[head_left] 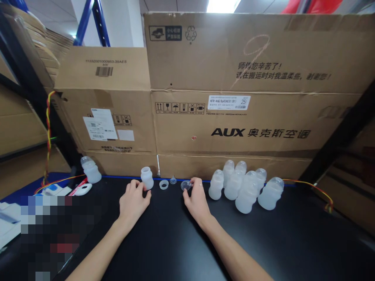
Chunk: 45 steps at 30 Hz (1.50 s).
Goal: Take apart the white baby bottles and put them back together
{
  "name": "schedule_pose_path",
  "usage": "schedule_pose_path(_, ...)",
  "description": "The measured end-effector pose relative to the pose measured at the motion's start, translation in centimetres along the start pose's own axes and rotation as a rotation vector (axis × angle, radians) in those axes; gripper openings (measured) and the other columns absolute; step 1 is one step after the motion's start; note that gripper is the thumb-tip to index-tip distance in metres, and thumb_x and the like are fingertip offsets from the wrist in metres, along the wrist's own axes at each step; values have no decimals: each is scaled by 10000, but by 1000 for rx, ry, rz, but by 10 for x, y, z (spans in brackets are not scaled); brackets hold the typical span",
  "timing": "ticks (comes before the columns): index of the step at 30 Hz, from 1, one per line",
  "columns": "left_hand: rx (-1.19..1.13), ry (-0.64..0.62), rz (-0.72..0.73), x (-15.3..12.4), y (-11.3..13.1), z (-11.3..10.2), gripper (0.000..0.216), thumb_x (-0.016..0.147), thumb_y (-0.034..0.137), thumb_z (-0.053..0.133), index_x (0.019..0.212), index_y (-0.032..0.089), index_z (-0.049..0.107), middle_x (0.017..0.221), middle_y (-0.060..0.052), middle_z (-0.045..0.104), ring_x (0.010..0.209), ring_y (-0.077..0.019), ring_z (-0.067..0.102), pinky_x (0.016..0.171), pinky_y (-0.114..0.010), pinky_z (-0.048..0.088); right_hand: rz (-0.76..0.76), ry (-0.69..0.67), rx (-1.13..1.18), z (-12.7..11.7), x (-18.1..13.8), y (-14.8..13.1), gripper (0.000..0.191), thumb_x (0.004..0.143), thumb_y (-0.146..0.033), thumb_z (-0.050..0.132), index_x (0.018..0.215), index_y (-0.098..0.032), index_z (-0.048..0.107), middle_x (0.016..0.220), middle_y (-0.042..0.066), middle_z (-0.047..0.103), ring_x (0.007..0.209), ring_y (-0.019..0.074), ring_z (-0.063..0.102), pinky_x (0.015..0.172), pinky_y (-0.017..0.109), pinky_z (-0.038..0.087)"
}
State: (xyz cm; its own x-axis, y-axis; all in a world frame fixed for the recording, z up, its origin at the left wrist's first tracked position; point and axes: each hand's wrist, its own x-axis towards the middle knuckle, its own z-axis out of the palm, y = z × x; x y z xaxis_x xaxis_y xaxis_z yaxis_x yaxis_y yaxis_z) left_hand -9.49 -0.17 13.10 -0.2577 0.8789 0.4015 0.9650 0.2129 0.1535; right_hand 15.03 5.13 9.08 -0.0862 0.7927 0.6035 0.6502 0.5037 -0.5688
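Note:
My left hand (133, 201) rests on the black table, fingers curled, its fingertips touching the base of a small open translucent bottle (147, 178) that stands upright. My right hand (197, 199) pinches a clear dome cap (186, 185) between thumb and fingers just above the table. Between the two hands lie a translucent screw ring (163, 184) and a small clear teat (173, 180).
Several capped translucent bottles (246, 187) cluster to the right of my right hand. One more capped bottle (91, 169) stands at the far left. Large cardboard boxes (252, 117) wall off the table's back edge. Twisted red-yellow wires (48, 132) hang at left; a white device (83, 189) lies nearby.

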Motion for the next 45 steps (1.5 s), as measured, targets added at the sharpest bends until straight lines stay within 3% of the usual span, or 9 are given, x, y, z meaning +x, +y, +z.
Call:
schedule_pose_path(6,-40,59,15,-2,2,9,251,915,382,568,1063,189,627,1250,-136,540,1116,-314,581,785,-388,546,-27,-65,-107,0,0,-2,247,923,-187,532,1151,-152,620,1268,158,524,1062,267,591,962,405,504)
schedule_pose_path(14,-123,23,103,-3,0,20,278,935,340,550,1150,193,648,1288,-118,589,1135,-304,609,895,-425,551,-97,-68,-183,-10,0,-16,254,954,-180,499,1108,-181,701,1124,107,616,993,235,587,907,360,459)
schedule_pose_path(18,-164,24,141,-2,0,20,272,933,345,568,1151,210,657,1298,-98,605,1152,-287,615,927,-417,543,-121,23,-207,-45,32,-31,204,950,-204,515,991,-188,715,1130,103,634,1013,249,559,931,388,419)
schedule_pose_path(23,-195,13,175,-3,3,17,180,937,319,569,1039,221,680,1116,-68,671,1040,-259,647,882,-393,531,-34,229,-397,-108,78,-34,259,935,-325,569,1098,-184,712,1161,140,611,985,293,552,874,431,437)
schedule_pose_path(28,-237,-35,246,-5,8,14,120,934,289,578,911,258,692,880,-15,686,885,-222,671,794,-351,511,31,115,-600,-132,78,-13,394,884,-407,675,1173,-138,665,1191,208,582,888,297,612,725,380,444)
schedule_pose_path(31,-266,-27,282,-9,13,12,142,956,307,557,911,268,686,883,-7,698,876,-207,684,793,-333,518,84,-51,-513,-126,73,-3,189,895,-329,692,884,-140,675,913,138,633,753,247,622,679,332,413)
schedule_pose_path(34,-350,17,329,-15,19,9,148,970,367,563,993,271,674,960,-14,716,928,-208,698,835,-333,545,-19,-137,-375,-113,71,-10,225,911,-285,673,721,-172,629,798,64,628,678,183,608,654,290,396)
schedule_pose_path(40,-493,127,435,-38,43,-1,451,929,435,629,1337,262,545,1254,-87,682,1085,-270,685,915,-406,570,-182,-181,-122,-62,37,-58,269,1009,-288,524,756,-200,554,788,3,616,739,137,628,696,233,441)
schedule_pose_path(45,-268,9,544,-47,50,-6,243,881,316,645,1106,224,661,1015,-94,733,886,-286,682,790,-433,528,-2,-285,229,-17,-1,-62,254,1019,-337,490,807,-206,534,801,19,618,722,159,598,683,242,402)
